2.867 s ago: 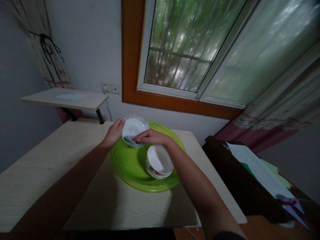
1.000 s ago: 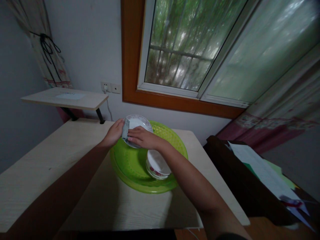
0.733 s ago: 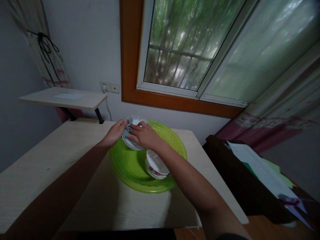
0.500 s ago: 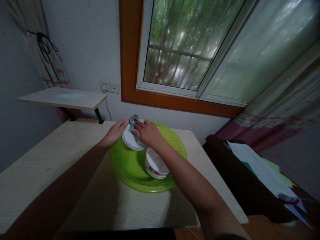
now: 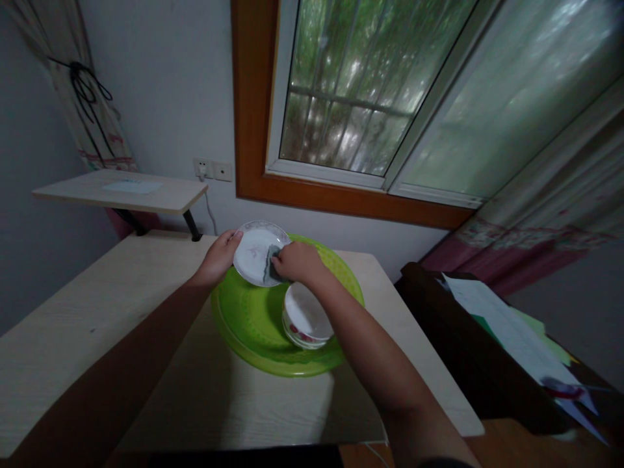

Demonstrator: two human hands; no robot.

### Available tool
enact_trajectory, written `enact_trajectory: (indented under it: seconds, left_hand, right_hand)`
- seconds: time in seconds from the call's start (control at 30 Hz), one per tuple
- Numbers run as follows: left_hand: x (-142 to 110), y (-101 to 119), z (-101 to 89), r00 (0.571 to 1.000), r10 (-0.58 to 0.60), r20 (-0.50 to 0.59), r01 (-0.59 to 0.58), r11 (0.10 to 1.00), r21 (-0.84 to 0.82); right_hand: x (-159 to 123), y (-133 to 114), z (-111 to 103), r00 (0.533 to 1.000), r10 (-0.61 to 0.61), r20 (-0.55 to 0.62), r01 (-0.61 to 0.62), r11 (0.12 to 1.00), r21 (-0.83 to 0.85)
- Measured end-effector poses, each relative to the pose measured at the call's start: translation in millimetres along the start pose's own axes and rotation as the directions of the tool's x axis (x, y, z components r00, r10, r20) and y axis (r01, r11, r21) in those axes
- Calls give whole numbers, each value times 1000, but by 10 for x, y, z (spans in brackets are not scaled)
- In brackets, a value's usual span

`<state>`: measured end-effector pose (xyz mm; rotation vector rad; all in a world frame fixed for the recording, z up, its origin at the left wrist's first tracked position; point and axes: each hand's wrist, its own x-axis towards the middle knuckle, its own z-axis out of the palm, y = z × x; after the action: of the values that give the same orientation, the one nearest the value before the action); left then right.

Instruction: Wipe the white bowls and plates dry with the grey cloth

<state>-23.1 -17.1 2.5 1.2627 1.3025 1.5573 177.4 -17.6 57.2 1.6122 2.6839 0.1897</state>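
A white plate [image 5: 253, 250] with a patterned rim is held up, tilted, over the far left part of a green plastic basin [image 5: 244, 331]. My left hand [image 5: 219, 257] grips its left edge, thumb on the upper face. Bunched in my right hand [image 5: 298, 261] is a grey cloth [image 5: 271, 268], pressed against the plate's right side. Below my right wrist, a stack of white bowls [image 5: 305, 315] with red floral decoration sits in the basin, partly covered by my forearm.
The basin stands on a pale wooden table [image 5: 185, 390]. A small raised shelf [image 5: 121, 190] rises at the table's back left. Behind are a wall socket [image 5: 213, 169] and a wood-framed window [image 5: 351, 201]. Papers [image 5: 502, 325] lie on dark furniture to the right.
My right hand has moved with the cloth from the plate's upper middle to its right side, and its fingers have curled in. The plate's face shows more now.
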Motion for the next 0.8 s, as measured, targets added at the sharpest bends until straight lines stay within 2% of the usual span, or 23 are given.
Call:
enact_trajectory:
  seconds: [0.1, 0.2, 0.27, 0.37, 0.4, 0.47, 0.57, 0.63, 0.8]
  left_hand:
    - [10, -6, -11, 1000, 9, -15, -8, 998, 61]
    - [34, -45, -30, 999, 32, 10, -33, 990, 137]
    - [46, -66, -37, 999, 32, 14, -34, 984, 173]
    - [52, -69, -41, 999, 36, 12, -38, 972, 232]
    - [53, -65, -44, 999, 45, 12, -47, 965, 260]
    - [52, -55, -52, 998, 62, 23, -66, 944, 323]
    - [49, -47, -61, 996, 74, 40, -84, 920, 383]
    - [45, -46, -57, 996, 73, 51, -87, 916, 392]
    - [23, -30, -31, 992, 57, 108, -93, 928, 361]
  right_hand:
    - [12, 40, 4, 987, -150, 59, 140, 980, 138]
    - [37, 58, 49, 938, -343, 53, 310, 895, 322]
    - [61, 44, 96, 883, -469, -36, 440, 795, 417]
    - [99, -6, 173, 769, -607, -202, 620, 629, 470]
    - [110, -26, 198, 737, -631, -242, 659, 595, 459]
    - [125, -64, 242, 703, -649, -292, 706, 584, 402]
    - [129, -101, 289, 701, -639, -317, 711, 656, 253]
    - [127, -111, 303, 722, -617, -314, 678, 720, 146]
    - [131, -94, 290, 837, -442, -323, 475, 879, 27]
